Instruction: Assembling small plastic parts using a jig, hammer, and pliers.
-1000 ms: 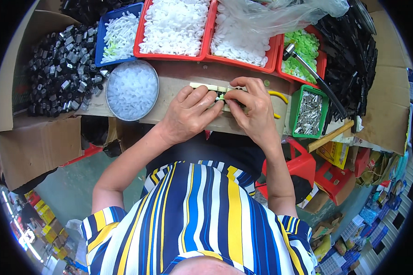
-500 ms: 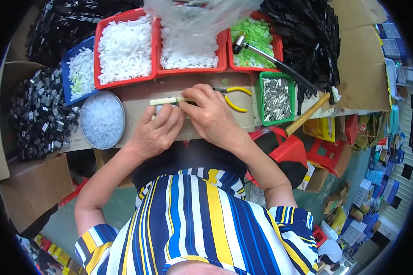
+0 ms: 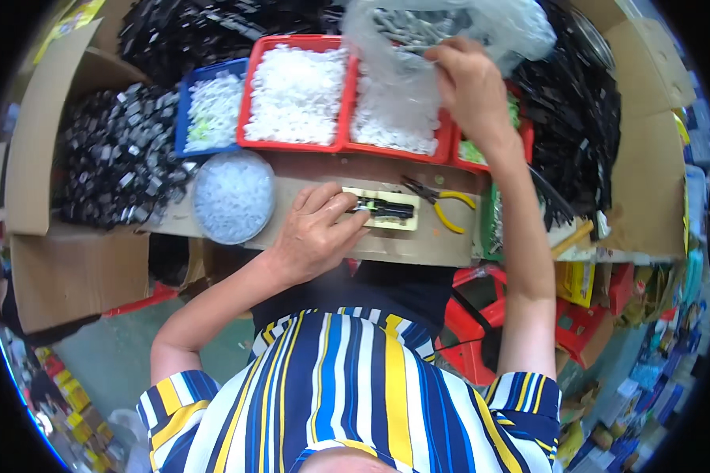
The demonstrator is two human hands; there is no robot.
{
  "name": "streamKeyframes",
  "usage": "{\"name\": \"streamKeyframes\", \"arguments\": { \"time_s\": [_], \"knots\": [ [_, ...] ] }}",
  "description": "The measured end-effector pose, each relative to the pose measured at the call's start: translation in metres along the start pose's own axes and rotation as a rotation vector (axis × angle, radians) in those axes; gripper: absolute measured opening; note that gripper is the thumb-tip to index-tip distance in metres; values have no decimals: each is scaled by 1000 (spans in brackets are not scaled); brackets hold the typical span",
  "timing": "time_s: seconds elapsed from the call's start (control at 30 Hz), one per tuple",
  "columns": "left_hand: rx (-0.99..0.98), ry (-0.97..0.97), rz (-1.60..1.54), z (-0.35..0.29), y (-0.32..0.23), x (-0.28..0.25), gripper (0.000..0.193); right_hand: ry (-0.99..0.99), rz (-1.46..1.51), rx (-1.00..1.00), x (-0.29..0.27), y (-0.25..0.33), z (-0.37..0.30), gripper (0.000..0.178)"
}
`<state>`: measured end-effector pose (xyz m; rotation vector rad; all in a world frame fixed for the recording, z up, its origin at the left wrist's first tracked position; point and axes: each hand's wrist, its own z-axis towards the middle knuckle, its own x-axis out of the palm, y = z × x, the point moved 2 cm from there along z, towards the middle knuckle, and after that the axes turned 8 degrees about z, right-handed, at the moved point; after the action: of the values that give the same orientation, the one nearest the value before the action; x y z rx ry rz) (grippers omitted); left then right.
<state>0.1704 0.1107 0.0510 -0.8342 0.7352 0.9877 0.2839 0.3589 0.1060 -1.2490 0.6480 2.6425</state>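
Left hand [image 3: 315, 232] on the black plastic part [image 3: 390, 208], right hand [image 3: 469, 87] up at the clear plastic bag [image 3: 525, 35].
Part's in the cream block [image 3: 402, 224] on the bench, long axis roughly left-right, exposed end pointing right. Left fingertips bunched narrow over its left end, hiding it; can't tell if they're pinching. Right fingers close together, contents too blurry to tell.

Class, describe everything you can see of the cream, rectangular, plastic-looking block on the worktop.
The cream, rectangular, plastic-looking block lies on the brown, board-like worktop, its long side running roughly left to right. A long, glossy black part lies along its middle, with a small pale-green piece toward the left. The bare left hand partly covers its left end; its right end is uncovered.
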Motion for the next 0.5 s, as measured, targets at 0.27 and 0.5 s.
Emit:
{"name": "streamKeyframes", "arguments": {
  "time_s": [0.27,0.5],
  "knots": [
    [-287,-158,151,-5,64,-61,12,352,-264,52,25,-42,38,30],
    [-465,-136,343,-27,153,-83,13,226,51,235,1,-34,40,28]
  ]
}}
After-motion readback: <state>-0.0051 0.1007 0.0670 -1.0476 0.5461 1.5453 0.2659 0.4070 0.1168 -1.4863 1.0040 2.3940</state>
